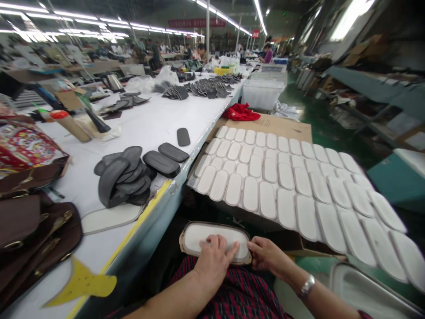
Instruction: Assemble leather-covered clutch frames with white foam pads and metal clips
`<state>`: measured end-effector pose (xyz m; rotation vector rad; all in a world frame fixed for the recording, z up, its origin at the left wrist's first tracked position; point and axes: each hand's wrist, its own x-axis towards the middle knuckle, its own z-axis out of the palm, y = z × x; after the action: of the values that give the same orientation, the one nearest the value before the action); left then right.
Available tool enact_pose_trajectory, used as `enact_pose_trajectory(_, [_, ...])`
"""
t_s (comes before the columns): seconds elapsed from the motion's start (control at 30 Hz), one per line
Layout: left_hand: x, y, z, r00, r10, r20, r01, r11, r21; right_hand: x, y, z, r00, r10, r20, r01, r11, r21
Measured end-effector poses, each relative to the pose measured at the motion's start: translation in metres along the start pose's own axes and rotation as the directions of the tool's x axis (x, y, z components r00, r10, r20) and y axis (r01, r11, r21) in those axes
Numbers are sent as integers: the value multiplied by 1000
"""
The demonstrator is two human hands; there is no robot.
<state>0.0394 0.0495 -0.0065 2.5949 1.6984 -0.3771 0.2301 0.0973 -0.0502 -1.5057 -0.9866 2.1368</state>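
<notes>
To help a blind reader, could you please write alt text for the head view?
A person's left hand rests on a white rounded panel; the right hand pinches its edge. Similar panels lie in rows beyond; dark pieces are piled on a table at left.

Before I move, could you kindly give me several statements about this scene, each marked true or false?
1. The left hand rests on the white panel. True.
2. The silver band is on the left wrist. False: the silver band is on the right wrist.
3. The right hand is at the panel's edge. True.
4. The pieces laid in rows are black. False: those pieces are white.
5. The dark pile lies on the floor. False: the dark pile lies on the white table.
6. The brown bag is left of the dark pile. True.
</notes>
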Motion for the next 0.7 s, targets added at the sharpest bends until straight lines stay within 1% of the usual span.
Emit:
enact_pose_trajectory(0.07, [-2,1,-2,1000,2,19,-1,998,-63,0,0,-1,999,38,1,-38,997,-64])
enact_pose_trajectory(0.13, [-9,-5,-5,1000,4,18,0,981,-192,1,2,-3,998,56,-4,-56,993,-108])
enact_pose_trajectory(0.17, [-15,-13,-5,1000,11,-7,-12,954,-299,2,2,-4,998,56,-6,-57,991,-122])
enact_pose_trajectory(0.2, [-23,-23,-4,998,-5,-57,-20,901,-433,3,3,-4,999,51,-9,-52,990,-130])
enact_pose_trajectory(0.23, [-32,-36,-1,990,-71,-122,-13,814,-581,4,3,-4,999,41,-9,-42,990,-132])
enact_pose_trajectory(0.27, [-41,-51,3,969,-178,-173,-6,681,-732,4,3,-5,1000,31,-6,-31,991,-129])
enact_pose_trajectory(0.3, [-50,-67,10,907,-378,-185,33,502,-864,5,3,-5,1000,24,0,-24,992,-124])
enact_pose_trajectory(0.33, [-56,-81,19,794,-596,-120,75,291,-954,5,3,-5,1000,22,12,-20,993,-116])
enact_pose_trajectory(0.37, [-60,-94,30,678,-735,-3,70,69,-995,6,3,-5,999,21,25,-18,994,-105])
enact_pose_trajectory(0.4, [-61,-104,41,626,-767,140,34,-152,-988,7,3,-5,999,21,38,-17,996,-88])
enact_pose_trajectory(0.43, [-60,-111,53,647,-718,256,-10,-345,-939,7,3,-6,998,18,54,-15,997,-70])
enact_pose_trajectory(0.47, [-57,-114,64,707,-626,330,-36,-499,-866,8,4,-7,998,15,67,-12,999,-52])
enact_pose_trajectory(0.5, [-52,-114,74,765,-535,359,-44,-600,-799,9,5,-8,997,10,76,-8,999,-35])
enact_pose_trajectory(0.53, [-47,-112,82,811,-462,359,-43,-659,-751,9,7,-9,997,6,82,-4,1000,-18])
enact_pose_trajectory(0.57, [-43,-109,88,836,-421,351,-41,-687,-726,10,8,-10,996,2,87,-2,1000,-3])
enact_pose_trajectory(0.63, [-36,-103,95,852,-404,334,-46,-692,-721,10,11,-12,995,-4,96,2,1000,23])
enact_pose_trajectory(0.7, [-33,-104,94,864,-388,322,-47,-698,-714,11,14,-12,995,-20,102,15,999,47])
